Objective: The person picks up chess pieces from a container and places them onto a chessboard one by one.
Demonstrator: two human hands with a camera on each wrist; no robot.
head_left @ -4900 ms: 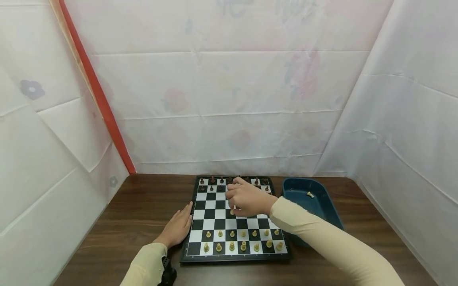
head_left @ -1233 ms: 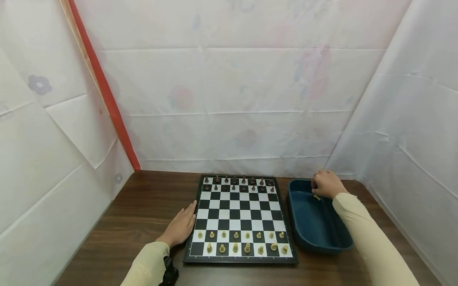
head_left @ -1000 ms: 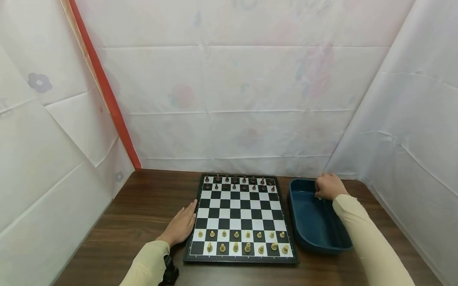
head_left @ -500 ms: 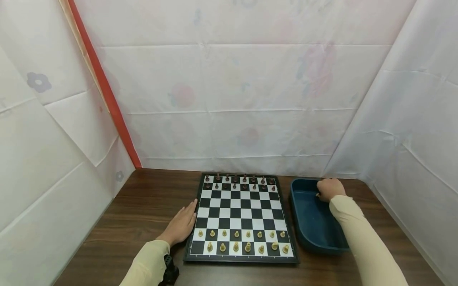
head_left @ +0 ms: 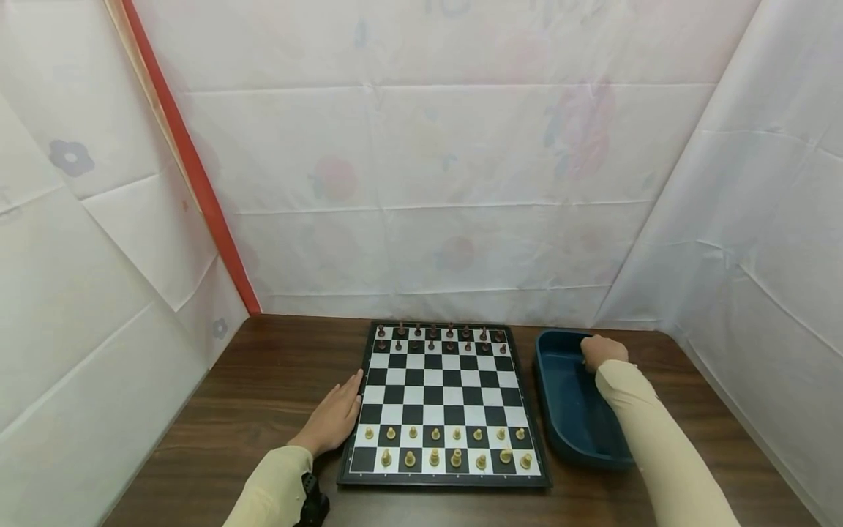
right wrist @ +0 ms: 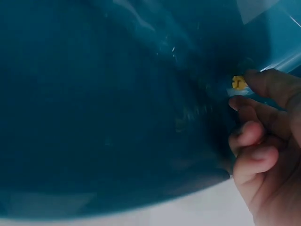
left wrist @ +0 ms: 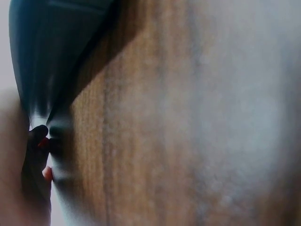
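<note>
My right hand [head_left: 602,352] reaches into the far end of a blue tray [head_left: 588,460]. Seen from the right wrist, a yellow chess rook [right wrist: 239,82] with a notched top sits at the tips of the thumb and index finger, which pinch it low by the tray wall. Its other fingers are curled; the head view hides the rook. My left hand [head_left: 332,415] lies flat with its fingertips touching the left edge of the chessboard [head_left: 444,480]. Pale chessmen [head_left: 456,457] stand in the two near rows, the near left corner square bare. Dark chessmen [head_left: 451,332] fill the two far rows.
The board and tray stand side by side on a brown wooden table [head_left: 217,439]. White cloth walls [head_left: 421,183] rise behind and at both sides, with a red strip [head_left: 191,161] at the back left corner.
My right hand has left the board and moved into the tray, down over the chess piece there. Another pale pawn now stands in the near pawn row. The left hand stays at the board edge.
</note>
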